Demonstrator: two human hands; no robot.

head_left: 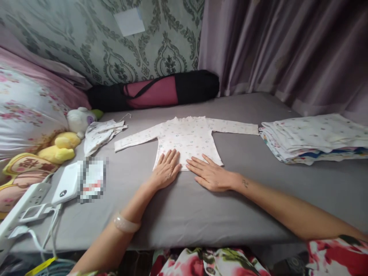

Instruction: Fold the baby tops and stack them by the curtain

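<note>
A small white long-sleeved shirt (pixel 186 136) with a fine print lies spread flat on the grey sheet (pixel 184 214), its sleeves stretched out to both sides and its collar away from me. My left hand (pixel 167 168) rests flat on the lower left of the shirt, fingers extended. On the lower right of the hem lies my right hand (pixel 209 172), palm down, fingers a little apart. Neither hand grips the cloth. The right cuff reaches close to a stack of folded printed clothes (pixel 313 138).
At the left are a crumpled white printed cloth (pixel 102 134), plush toys (pixel 64 147), a white power bank (pixel 66 182), a blurred packet (pixel 92 180) and a power strip (pixel 34 195) with cables. A black and red long bag (pixel 155 92) lies along the wall. Curtains (pixel 258 46) hang at right.
</note>
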